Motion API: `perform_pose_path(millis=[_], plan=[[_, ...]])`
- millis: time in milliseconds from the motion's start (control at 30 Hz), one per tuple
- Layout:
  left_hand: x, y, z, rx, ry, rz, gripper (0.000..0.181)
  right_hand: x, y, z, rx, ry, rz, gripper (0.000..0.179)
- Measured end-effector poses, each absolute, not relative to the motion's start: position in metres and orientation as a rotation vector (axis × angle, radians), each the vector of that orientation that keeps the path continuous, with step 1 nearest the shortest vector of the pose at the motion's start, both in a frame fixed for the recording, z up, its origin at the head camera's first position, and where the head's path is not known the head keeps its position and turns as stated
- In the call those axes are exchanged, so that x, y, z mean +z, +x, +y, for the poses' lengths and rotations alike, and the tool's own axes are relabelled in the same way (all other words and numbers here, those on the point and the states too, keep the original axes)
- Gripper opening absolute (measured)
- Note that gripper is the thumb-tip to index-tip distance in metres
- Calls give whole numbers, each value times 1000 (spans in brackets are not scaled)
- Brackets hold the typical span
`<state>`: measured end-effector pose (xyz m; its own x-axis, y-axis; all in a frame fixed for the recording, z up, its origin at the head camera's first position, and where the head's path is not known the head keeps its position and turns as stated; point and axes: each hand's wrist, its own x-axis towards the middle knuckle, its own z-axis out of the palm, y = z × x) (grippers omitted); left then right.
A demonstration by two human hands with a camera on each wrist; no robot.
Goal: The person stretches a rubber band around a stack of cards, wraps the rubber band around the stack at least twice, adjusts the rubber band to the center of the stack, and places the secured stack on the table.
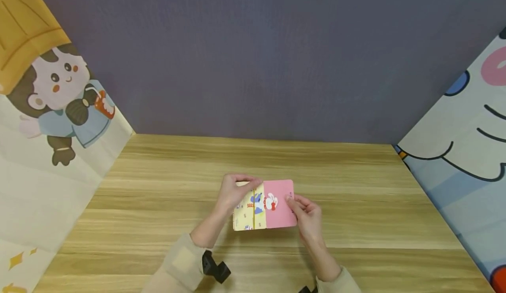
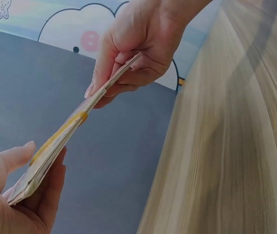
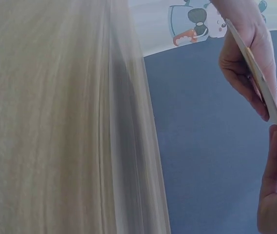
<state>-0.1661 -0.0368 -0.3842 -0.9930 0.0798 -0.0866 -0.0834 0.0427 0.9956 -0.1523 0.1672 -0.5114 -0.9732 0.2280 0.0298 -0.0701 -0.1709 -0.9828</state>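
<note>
A small booklet (image 1: 245,219) is held up above the table, spread into a yellow half with a blue animal drawing and a pink half (image 1: 280,218) with a white rabbit wearing a red bow. A yellow elastic band (image 2: 63,131) runs across the thicker yellow half. My left hand (image 1: 232,193) grips that half at its left and top, thumb in front and fingers behind. On the pink half's right edge, my right hand (image 1: 310,219) pinches with its thumb on the face. The booklet appears edge-on in both wrist views; its back is mostly hidden.
Below the hands lies a wood-grain table (image 1: 178,161). A dark grey panel (image 1: 253,56) stands along its far edge. Cartoon-printed panels flank it, one on the left (image 1: 35,187) and another on the right (image 1: 466,148).
</note>
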Motion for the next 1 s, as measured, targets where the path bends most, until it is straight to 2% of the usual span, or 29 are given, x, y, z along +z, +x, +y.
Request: perform_pose_path(millis=[300, 400, 567, 767, 1000], plan=[[-359, -153, -42, 2144, 117, 2204, 23, -509, -155, 170, 2284, -196, -1816, 31], [-354, -147, -45, 2151, 79, 2141, 23, -509, -157, 172, 2286, -195, -1781, 32], [-372, -145, -50, 2161, 21, 2014, 27, -508, -161, 176, 2288, -213, -1746, 34], [-384, -137, -52, 2165, 108, 1938, 35, -507, -165, 180, 2283, -218, -1704, 32], [-391, -125, -49, 2152, 126, 1875, 32, -508, -171, 185, 2248, -198, -1666, 32]])
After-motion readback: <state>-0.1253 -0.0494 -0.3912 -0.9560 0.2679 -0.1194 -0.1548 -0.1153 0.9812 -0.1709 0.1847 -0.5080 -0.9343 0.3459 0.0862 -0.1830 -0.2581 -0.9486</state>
